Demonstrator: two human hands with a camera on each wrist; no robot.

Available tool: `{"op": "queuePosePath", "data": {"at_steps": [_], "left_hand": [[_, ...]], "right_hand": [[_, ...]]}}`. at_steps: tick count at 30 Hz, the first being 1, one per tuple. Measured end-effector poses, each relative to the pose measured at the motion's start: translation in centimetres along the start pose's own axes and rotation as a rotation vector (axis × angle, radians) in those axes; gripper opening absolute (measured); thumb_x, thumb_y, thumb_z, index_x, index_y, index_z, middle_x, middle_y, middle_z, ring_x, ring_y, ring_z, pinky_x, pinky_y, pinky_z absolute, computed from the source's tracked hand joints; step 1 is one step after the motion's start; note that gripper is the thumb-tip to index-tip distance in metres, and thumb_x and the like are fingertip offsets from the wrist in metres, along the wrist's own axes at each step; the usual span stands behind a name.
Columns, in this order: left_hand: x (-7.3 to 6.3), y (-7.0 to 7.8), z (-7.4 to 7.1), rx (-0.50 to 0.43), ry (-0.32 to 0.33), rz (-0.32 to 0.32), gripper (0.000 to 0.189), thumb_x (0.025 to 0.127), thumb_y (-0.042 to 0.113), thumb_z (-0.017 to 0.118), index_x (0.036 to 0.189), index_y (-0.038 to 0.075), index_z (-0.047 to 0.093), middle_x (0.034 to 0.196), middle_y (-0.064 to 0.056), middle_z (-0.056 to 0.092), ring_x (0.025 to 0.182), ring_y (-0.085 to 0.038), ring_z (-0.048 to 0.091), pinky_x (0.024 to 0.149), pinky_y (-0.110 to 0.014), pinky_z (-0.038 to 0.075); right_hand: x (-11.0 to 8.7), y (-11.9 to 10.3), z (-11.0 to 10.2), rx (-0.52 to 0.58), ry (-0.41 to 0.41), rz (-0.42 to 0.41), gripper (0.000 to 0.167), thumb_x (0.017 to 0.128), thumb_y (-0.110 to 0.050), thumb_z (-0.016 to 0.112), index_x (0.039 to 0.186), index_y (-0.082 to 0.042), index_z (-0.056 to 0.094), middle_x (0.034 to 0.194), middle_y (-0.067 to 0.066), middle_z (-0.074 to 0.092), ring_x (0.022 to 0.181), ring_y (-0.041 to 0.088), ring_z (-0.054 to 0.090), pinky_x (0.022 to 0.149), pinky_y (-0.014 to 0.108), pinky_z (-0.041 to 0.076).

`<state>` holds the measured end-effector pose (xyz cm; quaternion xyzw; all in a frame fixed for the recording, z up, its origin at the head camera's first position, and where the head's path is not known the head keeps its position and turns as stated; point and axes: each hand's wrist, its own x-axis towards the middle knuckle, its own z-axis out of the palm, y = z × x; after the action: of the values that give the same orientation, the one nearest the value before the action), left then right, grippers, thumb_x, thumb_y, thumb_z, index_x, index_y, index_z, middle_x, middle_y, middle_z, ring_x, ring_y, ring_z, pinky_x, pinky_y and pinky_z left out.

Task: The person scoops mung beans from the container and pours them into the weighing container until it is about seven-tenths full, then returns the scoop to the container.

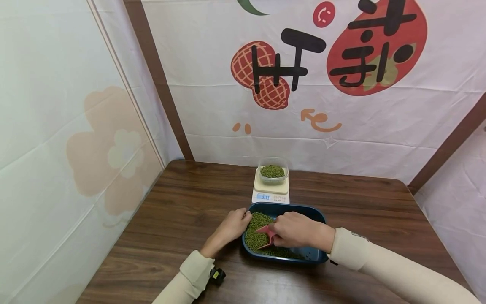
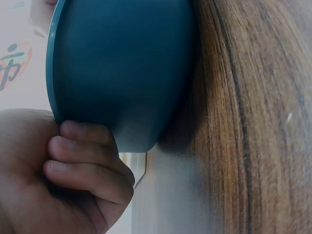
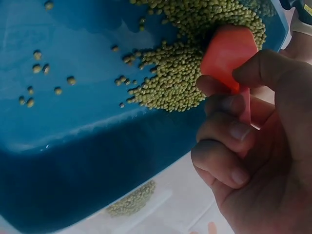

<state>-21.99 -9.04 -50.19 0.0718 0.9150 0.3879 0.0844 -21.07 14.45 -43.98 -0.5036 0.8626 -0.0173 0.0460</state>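
A blue plastic tray holds green mung beans, heaped toward its left end. My left hand grips the tray's left rim near the far corner; in the left wrist view its fingers curl against the outer wall. Inside the tray, my right hand holds a pinkish-red scoop by its handle. The scoop's blade is down among the beans, its front edge partly buried. Only a few loose beans lie on the tray's right-hand floor in the right wrist view.
Just behind the tray stands a white kitchen scale with a lit display. On it sits a clear plastic container partly filled with mung beans. The dark wooden table meets a printed cloth backdrop behind.
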Motion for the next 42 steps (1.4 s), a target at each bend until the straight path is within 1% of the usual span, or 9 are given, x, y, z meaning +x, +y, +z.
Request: {"op": "queuePosePath", "data": {"at_steps": [3, 8, 12, 14, 16, 18, 23, 30, 42], "left_hand": [[0.0, 0.0, 0.0, 0.001, -0.002, -0.001, 0.033, 0.112, 0.023, 0.044, 0.081, 0.012, 0.049, 0.069, 0.001, 0.041, 0.060, -0.014, 0.040, 0.058, -0.029, 0.035], [0.0, 0.0, 0.0, 0.007, 0.003, -0.001, 0.033, 0.111, 0.022, 0.045, 0.080, 0.012, 0.048, 0.068, 0.001, 0.041, 0.060, -0.014, 0.040, 0.058, -0.029, 0.035], [-0.1, 0.0, 0.0, 0.005, 0.005, -0.001, 0.032, 0.111, 0.022, 0.045, 0.080, 0.012, 0.049, 0.069, 0.001, 0.041, 0.060, -0.014, 0.041, 0.058, -0.029, 0.036], [-0.1, -0.1, 0.0, 0.004, 0.008, 0.001, 0.032, 0.110, 0.022, 0.045, 0.080, 0.012, 0.049, 0.069, 0.001, 0.041, 0.061, -0.014, 0.041, 0.058, -0.030, 0.036], [-0.1, -0.1, 0.0, 0.000, 0.010, 0.007, 0.032, 0.110, 0.022, 0.046, 0.080, 0.012, 0.048, 0.069, 0.001, 0.040, 0.061, -0.014, 0.041, 0.057, -0.030, 0.036], [-0.1, -0.2, -0.1, -0.002, 0.012, 0.009, 0.032, 0.110, 0.022, 0.046, 0.080, 0.012, 0.048, 0.069, 0.001, 0.040, 0.061, -0.014, 0.041, 0.058, -0.030, 0.035], [0.0, -0.2, 0.0, -0.003, 0.006, 0.004, 0.032, 0.110, 0.022, 0.045, 0.080, 0.012, 0.048, 0.069, 0.001, 0.041, 0.060, -0.015, 0.040, 0.058, -0.030, 0.035], [0.0, -0.2, 0.1, 0.003, 0.016, 0.017, 0.032, 0.111, 0.021, 0.046, 0.080, 0.012, 0.048, 0.069, 0.002, 0.040, 0.061, -0.014, 0.040, 0.059, -0.030, 0.035], [-0.1, -0.1, 0.0, -0.007, 0.013, 0.015, 0.033, 0.111, 0.021, 0.046, 0.079, 0.012, 0.047, 0.069, 0.000, 0.040, 0.060, -0.015, 0.039, 0.058, -0.030, 0.035]], "right_hand": [[0.1, -0.2, 0.0, -0.003, -0.001, 0.002, 0.008, 0.097, -0.018, 0.071, 0.089, -0.018, 0.068, 0.059, -0.012, 0.042, 0.050, 0.001, 0.024, 0.049, 0.019, 0.021], [0.3, -0.3, 0.1, 0.008, -0.032, 0.031, 0.008, 0.098, -0.020, 0.069, 0.091, -0.016, 0.067, 0.060, -0.012, 0.038, 0.049, 0.002, 0.024, 0.048, 0.020, 0.021], [0.2, -0.3, 0.3, 0.022, -0.023, 0.035, 0.013, 0.101, -0.020, 0.067, 0.088, -0.019, 0.066, 0.060, -0.012, 0.044, 0.050, 0.001, 0.028, 0.049, 0.019, 0.025], [0.2, -0.4, 0.5, 0.019, -0.015, 0.026, 0.014, 0.102, -0.021, 0.066, 0.088, -0.019, 0.066, 0.062, -0.011, 0.049, 0.050, 0.000, 0.032, 0.049, 0.018, 0.027], [0.1, -0.4, 0.6, 0.022, -0.024, 0.029, 0.012, 0.103, -0.022, 0.065, 0.091, -0.019, 0.066, 0.064, -0.011, 0.052, 0.050, 0.000, 0.033, 0.049, 0.018, 0.028], [0.1, -0.3, 0.6, 0.037, -0.039, 0.035, 0.011, 0.104, -0.023, 0.064, 0.093, -0.019, 0.066, 0.067, -0.012, 0.053, 0.051, 0.001, 0.034, 0.049, 0.019, 0.029], [0.1, -0.2, 0.8, 0.078, -0.071, 0.054, 0.008, 0.105, -0.022, 0.063, 0.098, -0.017, 0.065, 0.069, -0.012, 0.049, 0.052, 0.002, 0.033, 0.050, 0.020, 0.028], [-0.1, 0.1, 0.9, 0.115, -0.060, 0.044, 0.006, 0.105, -0.020, 0.062, 0.099, -0.018, 0.061, 0.071, -0.011, 0.045, 0.054, 0.002, 0.031, 0.052, 0.020, 0.026], [-0.4, 0.8, 1.7, 0.220, -0.050, 0.030, 0.010, 0.106, -0.018, 0.060, 0.097, -0.020, 0.057, 0.075, -0.013, 0.044, 0.059, 0.000, 0.035, 0.055, 0.020, 0.031]]}}
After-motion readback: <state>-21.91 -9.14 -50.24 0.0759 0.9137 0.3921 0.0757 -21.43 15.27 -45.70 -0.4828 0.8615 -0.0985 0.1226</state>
